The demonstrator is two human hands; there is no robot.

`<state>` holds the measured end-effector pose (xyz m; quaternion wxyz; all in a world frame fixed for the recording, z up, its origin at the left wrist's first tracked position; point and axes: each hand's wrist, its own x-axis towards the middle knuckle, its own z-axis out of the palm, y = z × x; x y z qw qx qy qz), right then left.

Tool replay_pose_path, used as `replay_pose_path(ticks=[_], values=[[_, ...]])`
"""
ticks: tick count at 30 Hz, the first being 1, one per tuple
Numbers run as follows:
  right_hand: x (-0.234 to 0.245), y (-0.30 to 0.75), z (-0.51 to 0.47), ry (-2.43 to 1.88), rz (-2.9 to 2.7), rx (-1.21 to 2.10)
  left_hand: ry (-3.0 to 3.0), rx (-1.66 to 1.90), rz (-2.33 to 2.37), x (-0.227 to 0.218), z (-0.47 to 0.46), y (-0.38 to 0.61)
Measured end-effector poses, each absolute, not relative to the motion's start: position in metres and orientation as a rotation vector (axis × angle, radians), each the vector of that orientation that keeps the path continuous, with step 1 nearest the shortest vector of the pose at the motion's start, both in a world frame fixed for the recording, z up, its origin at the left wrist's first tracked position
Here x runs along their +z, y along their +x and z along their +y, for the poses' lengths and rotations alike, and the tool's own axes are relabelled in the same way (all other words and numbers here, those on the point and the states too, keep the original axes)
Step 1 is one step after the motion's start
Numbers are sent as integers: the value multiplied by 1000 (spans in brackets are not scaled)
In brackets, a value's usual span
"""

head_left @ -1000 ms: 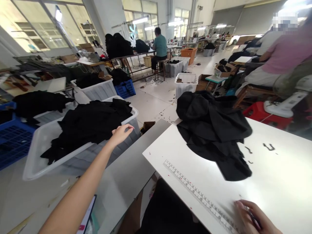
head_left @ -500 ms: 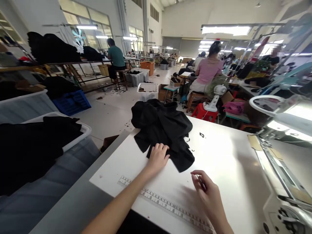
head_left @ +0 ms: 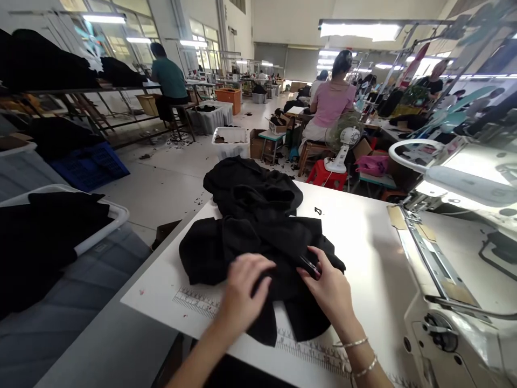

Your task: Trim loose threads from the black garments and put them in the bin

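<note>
A black fabric garment (head_left: 278, 237) lies bunched across the white tabletop, its lower pieces hanging over the printed ruler near the front edge. Over the front of the cloth is my left hand (head_left: 248, 293), slightly blurred, its fingers loosely curved and the thumb apart from them; no cloth is visibly pinched. My right hand (head_left: 329, 285) is closed around small dark metal thread snips (head_left: 310, 265), partly hidden by the fingers. It rests at the right part of the garment.
A sewing machine (head_left: 452, 318) stands on the right of the table (head_left: 363, 237). A small black scrap (head_left: 318, 210) lies behind my right hand. At left is a grey bin (head_left: 117, 269) heaped with black cloth. A white fan (head_left: 343, 148) and seated co-workers are farther off.
The garment has been drawn toward me and spread over the ruler. My right hand has moved up onto the cloth with the snips; my left hand has shifted slightly left and nearer.
</note>
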<state>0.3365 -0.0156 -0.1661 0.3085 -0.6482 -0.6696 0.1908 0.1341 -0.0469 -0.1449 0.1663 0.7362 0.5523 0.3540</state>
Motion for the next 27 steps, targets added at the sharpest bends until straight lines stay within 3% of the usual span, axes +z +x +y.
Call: replay_pose_path(ticks=[4, 6, 12, 18, 22, 27], values=[[-165, 345, -9, -1688, -1737, 527, 2112, 834, 2045, -156, -26, 73], [-159, 348, -12, -1643, -1685, 525, 2140, 787, 1994, -162, -25, 64], [-151, 364, -61, -1392, -1188, 320, 2312, 1145, 1608, -166, -75, 79], [-166, 365, -115, -1648, -1239, 274, 2269, 902, 1453, -172, -119, 80], [-151, 330, -107, -1427, -1474, 463, 2049, 737, 1362, -151, -114, 69], [-123, 277, -48, -1341, -1721, 733, 1840, 998, 1952, -126, -79, 39]])
